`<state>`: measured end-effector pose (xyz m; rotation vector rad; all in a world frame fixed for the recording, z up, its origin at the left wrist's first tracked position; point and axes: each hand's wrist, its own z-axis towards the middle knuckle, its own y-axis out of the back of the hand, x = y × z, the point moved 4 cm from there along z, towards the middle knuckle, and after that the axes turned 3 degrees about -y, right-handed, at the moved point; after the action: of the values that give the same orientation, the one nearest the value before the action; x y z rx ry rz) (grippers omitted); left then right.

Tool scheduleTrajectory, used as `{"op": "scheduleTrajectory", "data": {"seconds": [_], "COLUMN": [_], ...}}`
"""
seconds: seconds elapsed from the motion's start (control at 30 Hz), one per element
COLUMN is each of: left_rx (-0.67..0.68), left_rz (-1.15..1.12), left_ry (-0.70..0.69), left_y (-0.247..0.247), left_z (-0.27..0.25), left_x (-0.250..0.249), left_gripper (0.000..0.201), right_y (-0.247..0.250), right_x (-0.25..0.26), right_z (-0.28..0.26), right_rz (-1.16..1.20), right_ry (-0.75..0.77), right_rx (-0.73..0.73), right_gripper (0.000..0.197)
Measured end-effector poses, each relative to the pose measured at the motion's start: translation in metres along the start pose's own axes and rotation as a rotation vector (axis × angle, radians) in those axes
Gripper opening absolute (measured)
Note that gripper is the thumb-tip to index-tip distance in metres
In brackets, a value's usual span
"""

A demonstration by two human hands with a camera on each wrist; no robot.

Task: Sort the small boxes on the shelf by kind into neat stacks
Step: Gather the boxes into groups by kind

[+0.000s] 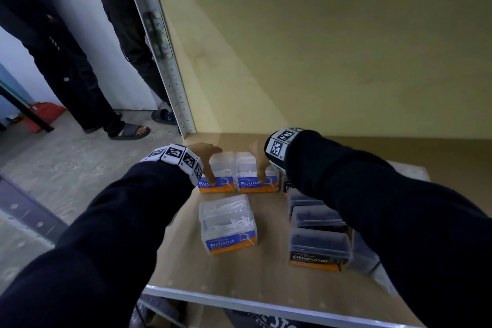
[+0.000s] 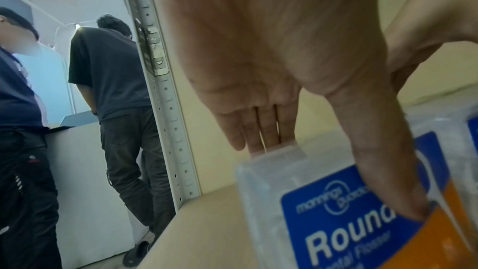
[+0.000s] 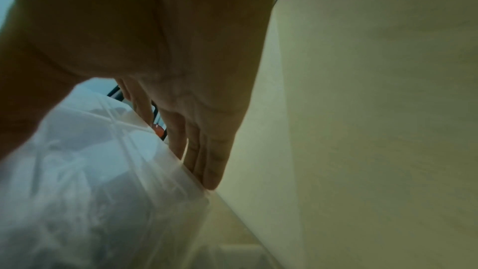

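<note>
Two clear "Round" floss boxes stand side by side at the back of the shelf board (image 1: 186, 261). My left hand (image 1: 210, 168) grips the left Round box (image 1: 223, 165), thumb on its blue label and fingers (image 2: 261, 130) behind its back edge. My right hand (image 1: 258, 165) grips the right Round box (image 1: 246, 170) the same way, with its fingers (image 3: 207, 150) down the far side. A third Round pile (image 1: 228, 224), seemingly two high, sits nearer me. Several dark "Charcoal" boxes (image 1: 319, 247) line the right, partly hidden by my right sleeve.
A yellow back panel (image 1: 319, 61) rises close behind the boxes. The perforated metal post (image 1: 165, 61) marks the shelf's left corner, and a metal lip (image 1: 239, 301) edges the front. Two people (image 1: 80, 61) stand on the floor to the left.
</note>
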<state>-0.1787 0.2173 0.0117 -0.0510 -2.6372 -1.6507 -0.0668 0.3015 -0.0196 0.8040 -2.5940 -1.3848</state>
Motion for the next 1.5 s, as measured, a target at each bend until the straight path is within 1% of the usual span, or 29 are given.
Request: {"op": "scheduleTrajectory", "data": {"seconds": [0.03, 0.07, 0.13, 0.27, 0.37, 0.4, 0.5, 0.53, 0.6, 0.67, 0.73, 0.8, 0.97, 1.0, 1.03, 1.07, 1.13, 1.2, 1.23, 1.27, 1.33, 1.43, 1.5], "left_rx": [-0.005, -0.015, -0.033, -0.037, -0.032, -0.029, -0.020, -0.016, -0.002, 0.009, 0.016, 0.016, 0.033, 0.036, 0.041, 0.041, 0.027, 0.006, 0.000, -0.004, 0.001, 0.003, -0.030], "left_rz": [0.002, 0.002, -0.001, -0.008, 0.026, 0.035, 0.045, 0.048, 0.058, 0.071, 0.083, 0.093, 0.097, 0.095, 0.094, 0.091, 0.079, 0.064, 0.056, 0.051, 0.053, 0.006, -0.023], "left_ry": [0.006, 0.007, -0.002, -0.019, -0.028, -0.030, -0.025, -0.023, -0.024, -0.025, -0.030, -0.030, -0.038, -0.041, -0.043, -0.050, -0.066, -0.076, -0.076, -0.076, -0.082, -0.101, -0.125], "left_y": [-0.001, -0.001, -0.002, -0.002, -0.003, -0.003, -0.006, -0.008, -0.010, -0.010, -0.009, -0.009, -0.013, -0.014, -0.015, -0.015, -0.017, -0.018, -0.019, -0.019, -0.019, -0.017, -0.015], "left_z": [0.000, -0.001, -0.004, -0.012, -0.016, -0.017, -0.015, -0.014, -0.012, -0.011, -0.010, -0.010, -0.012, -0.013, -0.014, -0.015, -0.017, -0.018, -0.020, -0.021, -0.025, -0.033, -0.043], "left_x": [0.000, 0.001, 0.002, 0.004, 0.003, 0.002, 0.000, 0.000, -0.002, -0.004, -0.004, -0.005, -0.006, -0.005, -0.005, -0.005, -0.006, -0.006, -0.005, -0.005, -0.004, -0.003, -0.006], "left_gripper": [0.095, 0.094, 0.092, 0.088, 0.085, 0.085, 0.087, 0.089, 0.092, 0.094, 0.096, 0.094, 0.089, 0.088, 0.088, 0.087, 0.086, 0.085, 0.086, 0.087, 0.093, 0.099, 0.094], "right_y": [0.003, 0.004, 0.003, 0.000, -0.004, -0.005, -0.010, -0.012, -0.015, -0.016, -0.014, -0.012, -0.016, -0.017, -0.017, -0.018, -0.020, -0.022, -0.021, -0.018, -0.013, -0.009, -0.008], "right_x": [0.005, 0.007, 0.009, 0.014, 0.020, 0.020, 0.019, 0.018, 0.018, 0.019, 0.018, 0.018, 0.021, 0.020, 0.019, 0.017, 0.017, 0.015, 0.016, 0.015, 0.018, 0.024, 0.034], "right_z": [-0.016, -0.024, -0.037, -0.040, -0.049, -0.046, -0.024, -0.016, -0.014, -0.024, -0.029, -0.033, -0.031, -0.030, -0.028, -0.025, -0.019, -0.012, -0.020, -0.039, -0.081, -0.115, -0.134], "right_rz": [-0.006, -0.012, -0.015, -0.033, -0.067, -0.069, -0.028, -0.018, -0.035, -0.059, -0.071, -0.066, -0.071, -0.053, -0.042, -0.040, -0.039, -0.023, -0.032, -0.051, -0.067, -0.122, -0.082], "right_ry": [0.019, 0.028, 0.056, 0.080, 0.088, 0.082, 0.061, 0.064, 0.061, 0.089, 0.110, 0.097, 0.119, 0.106, 0.092, 0.081, 0.079, 0.102, 0.100, 0.112, 0.153, 0.229, 0.313], "right_rx": [0.019, 0.024, 0.008, -0.026, 0.011, 0.011, -0.025, -0.026, 0.005, 0.031, 0.005, -0.027, 0.027, 0.033, 0.037, 0.039, 0.045, 0.015, -0.002, -0.033, -0.101, -0.207, -0.284], "right_gripper": [0.051, 0.047, 0.047, 0.052, 0.044, 0.045, 0.059, 0.059, 0.049, 0.031, 0.034, 0.037, 0.029, 0.037, 0.049, 0.058, 0.063, 0.067, 0.067, 0.063, 0.047, 0.049, 0.049]}}
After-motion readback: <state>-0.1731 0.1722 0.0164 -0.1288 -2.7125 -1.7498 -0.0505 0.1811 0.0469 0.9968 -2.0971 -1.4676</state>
